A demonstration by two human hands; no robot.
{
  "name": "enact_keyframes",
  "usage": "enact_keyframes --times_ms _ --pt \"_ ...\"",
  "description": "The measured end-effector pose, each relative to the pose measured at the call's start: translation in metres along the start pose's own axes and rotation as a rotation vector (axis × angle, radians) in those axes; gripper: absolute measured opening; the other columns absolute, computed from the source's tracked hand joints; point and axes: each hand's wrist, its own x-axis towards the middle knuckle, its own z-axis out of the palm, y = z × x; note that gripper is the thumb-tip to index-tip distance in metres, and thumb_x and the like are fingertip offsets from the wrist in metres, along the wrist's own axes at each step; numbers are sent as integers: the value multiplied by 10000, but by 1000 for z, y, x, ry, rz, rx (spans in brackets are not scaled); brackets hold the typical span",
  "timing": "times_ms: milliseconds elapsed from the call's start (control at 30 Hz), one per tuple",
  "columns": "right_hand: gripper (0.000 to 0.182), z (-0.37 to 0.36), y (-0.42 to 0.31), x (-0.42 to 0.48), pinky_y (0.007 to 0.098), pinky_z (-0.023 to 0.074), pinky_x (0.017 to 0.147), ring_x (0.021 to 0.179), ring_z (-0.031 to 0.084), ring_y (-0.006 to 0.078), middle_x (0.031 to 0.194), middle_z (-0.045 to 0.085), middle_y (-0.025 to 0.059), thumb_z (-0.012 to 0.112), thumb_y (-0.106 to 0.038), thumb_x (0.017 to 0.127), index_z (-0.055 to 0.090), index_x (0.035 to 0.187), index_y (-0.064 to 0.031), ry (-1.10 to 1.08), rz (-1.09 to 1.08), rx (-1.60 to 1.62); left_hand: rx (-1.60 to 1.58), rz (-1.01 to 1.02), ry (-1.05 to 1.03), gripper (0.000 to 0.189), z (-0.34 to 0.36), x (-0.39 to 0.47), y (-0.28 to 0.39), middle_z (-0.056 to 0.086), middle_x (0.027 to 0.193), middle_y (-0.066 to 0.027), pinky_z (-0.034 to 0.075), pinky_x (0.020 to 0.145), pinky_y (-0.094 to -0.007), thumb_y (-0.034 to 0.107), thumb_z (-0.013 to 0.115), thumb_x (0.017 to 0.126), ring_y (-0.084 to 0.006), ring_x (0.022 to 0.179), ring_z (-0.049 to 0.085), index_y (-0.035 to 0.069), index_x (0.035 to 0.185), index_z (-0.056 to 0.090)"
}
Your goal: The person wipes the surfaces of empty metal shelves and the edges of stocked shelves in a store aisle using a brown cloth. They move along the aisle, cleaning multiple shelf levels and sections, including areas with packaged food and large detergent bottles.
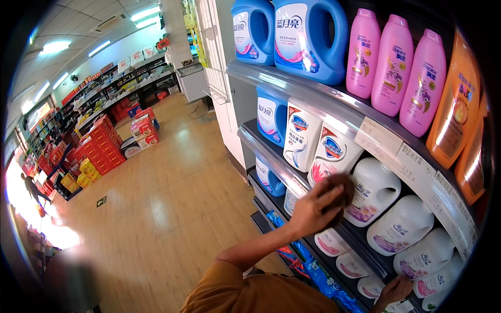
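Note:
My left hand (318,207) grips a dark brown cloth or pad (345,191), its exact kind unclear. It is in front of the middle shelf, between a white Safeguard body wash bottle (332,150) and a white handled jug (373,191). Low at the right, my right hand (397,290) is at the front edge of that shelf, close to the white bottles there. Its fingers are bent, and whether they hold anything does not show. Another Safeguard bottle (301,135) stands to the left, beside a blue detergent jug (270,117).
Above, a shelf with a clear price strip (297,96) carries blue detergent jugs (309,39), pink Rejoice bottles (393,64) and orange ones (456,101). White bottles (352,266) fill a lower shelf. Stacked red boxes (102,146) stand across the wooden floor (176,187); a person (35,187) is near the bright doorway.

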Motion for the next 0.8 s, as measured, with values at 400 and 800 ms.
enact_keyframes --times_ms 400,800 --pt "120 9 3 -15 454 387 724 711 480 350 746 505 162 512 -78 813 537 776 34 0 49 -20 -220 -80 95 471 -29 -2 -9 537 1071 -128 424 838 -303 57 710 685 -230 983 538 26 1133 567" --pt "94 6 -6 -1 415 327 594 643 431 326 693 462 146 496 -55 803 514 749 20 58 39 9 -298 -127 282 440 -32 57 -23 519 981 -55 396 830 -243 29 655 731 -145 928 505 -8 1154 540"
